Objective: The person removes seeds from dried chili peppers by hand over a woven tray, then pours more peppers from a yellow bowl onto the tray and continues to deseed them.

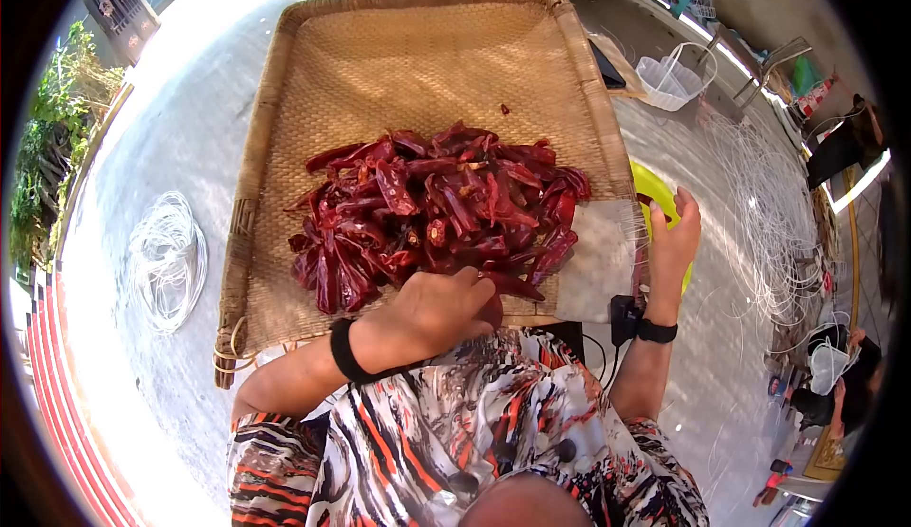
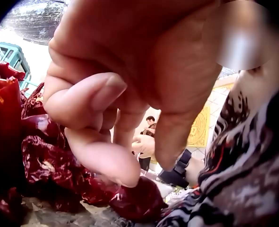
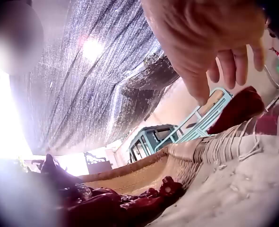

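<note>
Many dried red peppers lie heaped on a woven tray. At the heap's near edge is the left hand, fingers curled at a dark red pepper. In the left wrist view, a fingertip of the left hand rests against that pepper; its far side is hidden. The right hand is over a yellow-green container right of the tray, fingers spread. In the right wrist view, a red pepper appears beneath the right hand, apart from its fingers.
A pale sheet covers the tray's near right part. A black box with a cable sits at the corner. White baskets and loose strands lie right; a coil of white cord lies left on the floor.
</note>
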Demonstrator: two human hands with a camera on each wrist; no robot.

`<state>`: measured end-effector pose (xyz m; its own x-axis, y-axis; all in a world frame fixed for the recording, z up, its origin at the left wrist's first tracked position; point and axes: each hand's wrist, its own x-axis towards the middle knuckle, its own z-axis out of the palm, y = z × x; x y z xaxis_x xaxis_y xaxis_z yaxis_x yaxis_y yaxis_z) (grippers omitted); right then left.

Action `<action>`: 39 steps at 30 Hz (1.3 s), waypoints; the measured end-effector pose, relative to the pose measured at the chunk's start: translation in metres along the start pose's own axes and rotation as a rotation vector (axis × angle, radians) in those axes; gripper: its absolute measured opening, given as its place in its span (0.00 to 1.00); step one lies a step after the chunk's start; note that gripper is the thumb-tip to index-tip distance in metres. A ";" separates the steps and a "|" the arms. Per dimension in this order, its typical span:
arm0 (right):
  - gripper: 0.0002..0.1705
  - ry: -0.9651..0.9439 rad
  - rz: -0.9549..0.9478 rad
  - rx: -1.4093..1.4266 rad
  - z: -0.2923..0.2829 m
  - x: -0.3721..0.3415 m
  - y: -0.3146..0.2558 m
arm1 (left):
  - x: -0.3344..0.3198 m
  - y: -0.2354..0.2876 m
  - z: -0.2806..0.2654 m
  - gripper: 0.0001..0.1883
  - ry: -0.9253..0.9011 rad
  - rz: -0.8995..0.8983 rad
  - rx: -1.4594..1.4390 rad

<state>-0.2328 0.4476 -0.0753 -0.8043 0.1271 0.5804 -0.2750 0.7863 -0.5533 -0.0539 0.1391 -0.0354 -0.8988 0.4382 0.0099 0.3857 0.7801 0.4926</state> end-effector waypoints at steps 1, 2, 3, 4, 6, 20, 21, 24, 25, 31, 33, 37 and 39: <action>0.22 0.037 -0.037 -0.048 -0.002 -0.004 0.002 | 0.002 0.000 0.005 0.20 0.011 -0.002 0.022; 0.20 0.060 -0.082 -0.075 -0.004 -0.008 0.002 | 0.003 -0.001 0.011 0.20 0.022 -0.005 0.043; 0.19 -0.012 -0.021 0.042 -0.009 -0.014 -0.007 | 0.004 0.000 0.016 0.20 0.031 -0.007 0.066; 0.19 -0.083 0.041 0.160 -0.014 -0.020 -0.019 | 0.006 0.000 0.020 0.19 0.008 -0.053 0.094; 0.18 -0.317 0.126 0.371 -0.022 -0.033 -0.035 | 0.007 0.004 0.027 0.17 -0.039 -0.146 0.145; 0.13 -1.086 0.131 0.915 -0.010 -0.078 -0.082 | 0.014 0.008 0.015 0.13 0.146 -0.273 -0.851; 0.12 -1.059 0.187 0.966 -0.009 -0.081 -0.080 | 0.014 0.009 0.016 0.12 0.123 -0.315 -0.921; 0.10 -1.130 0.368 1.103 -0.014 -0.076 -0.078 | 0.016 0.010 0.012 0.12 0.144 -0.320 -1.030; 0.10 -1.099 0.368 1.072 -0.013 -0.075 -0.076 | 0.016 0.010 0.013 0.13 0.167 -0.312 -1.014; 0.09 -0.619 0.303 0.831 -0.021 -0.051 -0.044 | 0.016 -0.011 0.033 0.18 0.273 -0.095 -0.368; 0.11 -0.448 0.264 0.561 -0.026 -0.042 -0.020 | 0.016 -0.013 0.036 0.19 0.234 -0.088 -0.256; 0.15 -0.210 0.276 0.294 -0.024 -0.033 0.021 | 0.023 -0.009 0.045 0.19 0.173 -0.116 0.008; 0.16 -0.107 0.229 0.061 -0.021 -0.039 0.026 | 0.026 -0.010 0.051 0.19 0.180 -0.122 0.134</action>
<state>-0.1976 0.4755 -0.0998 -0.8996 0.2300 0.3713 -0.1081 0.7064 -0.6995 -0.0709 0.1652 -0.0846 -0.9584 0.2597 0.1181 0.2852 0.8800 0.3798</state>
